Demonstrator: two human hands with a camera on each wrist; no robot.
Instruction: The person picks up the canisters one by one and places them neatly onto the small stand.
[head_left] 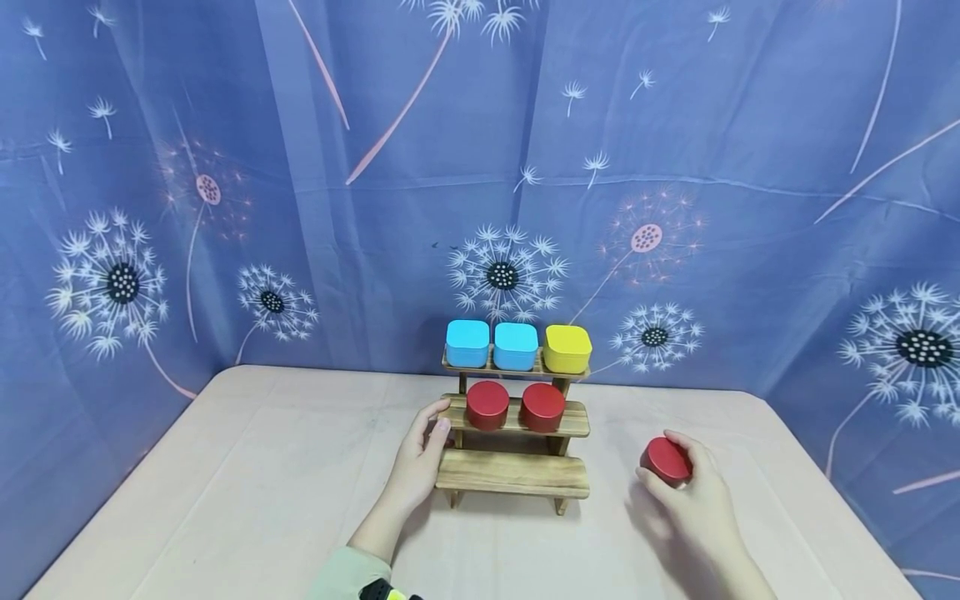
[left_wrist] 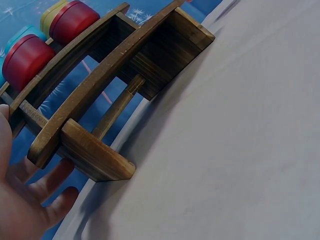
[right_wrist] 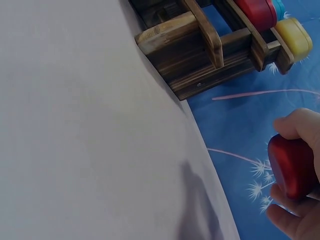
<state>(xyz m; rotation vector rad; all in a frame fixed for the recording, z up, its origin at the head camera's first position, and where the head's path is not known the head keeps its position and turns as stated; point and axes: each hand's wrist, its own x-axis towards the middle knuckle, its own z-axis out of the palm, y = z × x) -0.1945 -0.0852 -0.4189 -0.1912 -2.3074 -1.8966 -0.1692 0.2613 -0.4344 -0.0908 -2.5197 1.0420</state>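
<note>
A three-tier wooden display stand (head_left: 513,473) is at the middle of the table. My left hand (head_left: 415,460) holds the left end of its middle tier, thumb in front; in the left wrist view, the other fingers (left_wrist: 59,176) reach alongside the stand's side. To the right of the stand, my right hand (head_left: 697,496) grips a red round tin (head_left: 667,461) between thumb and fingers, above its shadow on the cloth. Two more red tins (head_left: 487,406) sit side by side on the middle tier. The bottom tier is bare.
Along the top tier stand two light blue square tins (head_left: 467,343) and a yellow square tin (head_left: 567,349) at its right end. A pale cloth covers the table (head_left: 247,483). Behind and on both sides hangs a blue dandelion-print curtain (head_left: 375,250).
</note>
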